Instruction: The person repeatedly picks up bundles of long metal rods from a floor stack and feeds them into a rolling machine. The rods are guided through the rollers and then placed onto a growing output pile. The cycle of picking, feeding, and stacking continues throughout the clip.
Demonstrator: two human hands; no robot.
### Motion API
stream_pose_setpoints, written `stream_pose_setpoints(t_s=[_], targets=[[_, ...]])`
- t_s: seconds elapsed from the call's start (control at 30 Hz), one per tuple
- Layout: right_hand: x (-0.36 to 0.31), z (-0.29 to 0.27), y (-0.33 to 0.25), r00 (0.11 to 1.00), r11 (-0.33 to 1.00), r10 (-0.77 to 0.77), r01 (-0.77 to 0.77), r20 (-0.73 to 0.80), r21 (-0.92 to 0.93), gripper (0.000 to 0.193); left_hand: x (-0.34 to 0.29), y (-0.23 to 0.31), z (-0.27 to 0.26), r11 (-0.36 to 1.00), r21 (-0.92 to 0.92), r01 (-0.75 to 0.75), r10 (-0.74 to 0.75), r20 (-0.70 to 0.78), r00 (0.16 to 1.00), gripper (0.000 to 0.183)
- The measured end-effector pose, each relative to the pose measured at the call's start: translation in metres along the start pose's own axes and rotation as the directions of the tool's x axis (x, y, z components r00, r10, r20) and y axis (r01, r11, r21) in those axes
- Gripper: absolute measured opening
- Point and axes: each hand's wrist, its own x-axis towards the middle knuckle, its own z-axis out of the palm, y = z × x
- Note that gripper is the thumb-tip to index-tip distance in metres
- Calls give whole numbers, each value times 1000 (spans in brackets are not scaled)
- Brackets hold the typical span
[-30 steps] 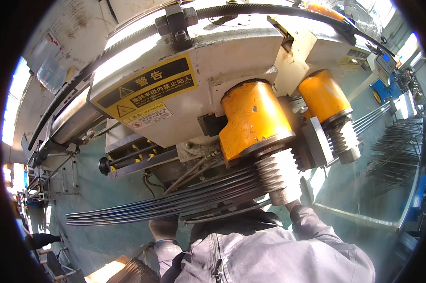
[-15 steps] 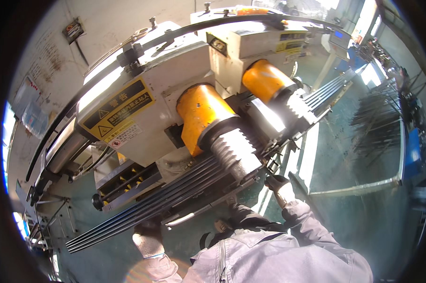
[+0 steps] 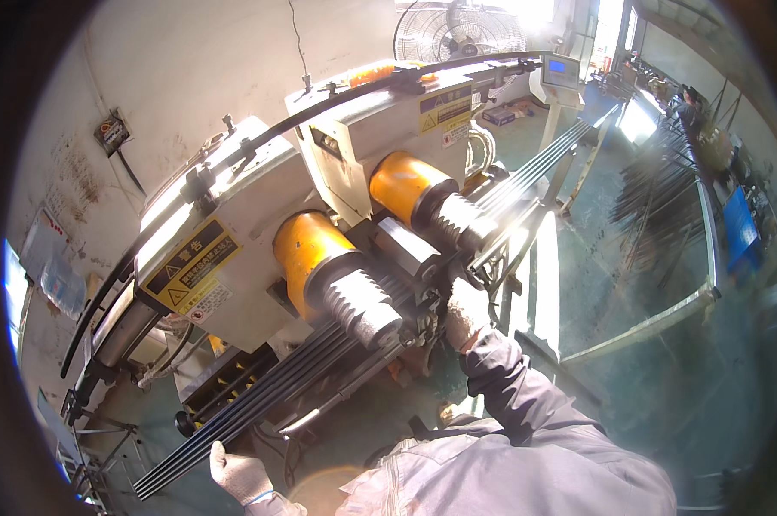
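Note:
Several long dark metal bars (image 3: 249,408) lie side by side across the machine (image 3: 259,185), running from the lower left to the upper right. My left hand (image 3: 239,475), in a pale knit glove, is at the near edge of the bars close to their left end. Its thumb points up; the other fingers are hidden. My right hand (image 3: 467,316), gloved too, reaches in beside the bars between the near ribbed metal roller (image 3: 364,311) and the far ribbed roller (image 3: 464,224). Its dark fingertips are in shadow among the machine parts, so what they touch is hidden.
Orange cylindrical housings (image 3: 315,256) sit behind the rollers. A curved black rail (image 3: 276,127) spans the machine top. A control box with a small screen (image 3: 559,69) and a large fan (image 3: 460,33) stand behind. At right, a metal frame (image 3: 642,331) borders a pile of thin rods (image 3: 663,206).
My right hand has moved forward and inward, from beside the machine to between the rollers. My left hand has come back from beneath the bars toward their left end. The view has shifted.

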Motion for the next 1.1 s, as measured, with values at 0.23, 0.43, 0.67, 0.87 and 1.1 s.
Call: stream_pose_setpoints(t_s=[0.23,0.43,0.67,0.87,1.1], targets=[[16,9,0,936,894,352,-344,23,288,27,-6,12,25,1000,-1,28,-28,68,997,45],[16,1,-6,951,951,305,-307,53,34,34,-3,30,62,958,204,-200,212,-38,977,50],[22,-6,-5,939,953,304,-300,161,-55,32,0,123,163,883,284,-374,410,-80,908,44],[47,0,-11,956,980,170,-137,240,-148,30,-15,136,267,742,400,-538,568,51,822,56],[68,-3,5,948,983,-23,80,317,-168,30,-21,136,364,679,422,-601,575,203,792,50]])
